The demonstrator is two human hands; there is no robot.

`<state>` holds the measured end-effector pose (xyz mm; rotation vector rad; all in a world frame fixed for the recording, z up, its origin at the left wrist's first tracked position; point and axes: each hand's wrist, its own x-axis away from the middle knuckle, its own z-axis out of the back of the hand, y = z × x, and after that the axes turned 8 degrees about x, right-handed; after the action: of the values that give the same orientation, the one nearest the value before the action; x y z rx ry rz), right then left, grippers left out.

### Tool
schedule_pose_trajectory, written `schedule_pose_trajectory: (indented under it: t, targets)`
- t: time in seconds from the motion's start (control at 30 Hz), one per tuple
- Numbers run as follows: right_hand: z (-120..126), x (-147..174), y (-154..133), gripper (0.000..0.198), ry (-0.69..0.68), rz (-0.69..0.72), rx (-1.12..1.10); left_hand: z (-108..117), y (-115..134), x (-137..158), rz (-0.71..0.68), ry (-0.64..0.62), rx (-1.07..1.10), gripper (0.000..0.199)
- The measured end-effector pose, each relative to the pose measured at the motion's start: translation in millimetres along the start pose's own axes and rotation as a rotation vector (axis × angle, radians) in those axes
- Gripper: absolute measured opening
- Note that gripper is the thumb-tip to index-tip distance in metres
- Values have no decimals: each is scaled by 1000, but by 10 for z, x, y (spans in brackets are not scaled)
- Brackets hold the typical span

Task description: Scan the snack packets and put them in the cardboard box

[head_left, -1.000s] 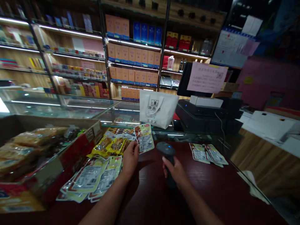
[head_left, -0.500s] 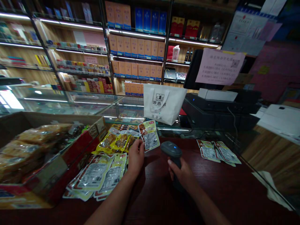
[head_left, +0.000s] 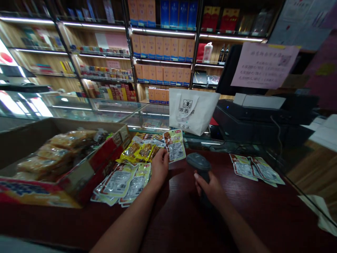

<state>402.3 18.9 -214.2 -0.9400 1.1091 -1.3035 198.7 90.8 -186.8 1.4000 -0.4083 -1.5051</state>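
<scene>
My left hand pinches the lower left edge of a yellow-green snack packet, its printed back tilted toward me. In my right hand is a dark barcode scanner, its handle wrapped by my fingers and its head toward the packet, a short gap apart. Left of my left hand lies a pile of similar packets. Yellow snack packets lie just behind that pile. Over to the right, several more green packets lie overlapping on the dark red table.
An open carton of wrapped bread-like packs stands at left. Behind the packets are a white paper bag and a glass display counter. A monitor with a pink notice stands at right, and stocked shelves line the back wall.
The camera view has shifted, so the scene sits further right. My left hand still holds the packet beside the scanner. The scanner's blue light, visible earlier, no longer shows.
</scene>
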Motion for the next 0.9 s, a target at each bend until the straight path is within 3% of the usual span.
schedule_pose_trajectory:
  t: [0.1, 0.17, 0.4, 0.53, 0.67, 0.9]
  targets:
    - [9, 7, 18, 46, -13, 8, -18, 168, 84, -52, 15, 7, -47, 15]
    - [8, 6, 27, 48, -21, 12, -33, 397, 131, -62, 46, 11, -100, 14]
    - [6, -15, 25, 42, -17, 16, -30, 1583, 73, 71, 240, -49, -389, 14]
    - [2, -28, 32, 38, -21, 18, -15, 2027, 39, -3, 275, -151, -627, 12]
    - [8, -44, 46, 40, -19, 14, -9, 2116, 107, -100, 311, -229, -864, 15]
    - [33, -56, 40, 41, -23, 19, -47, 1927, 247, -80, 337, -371, -1153, 17]
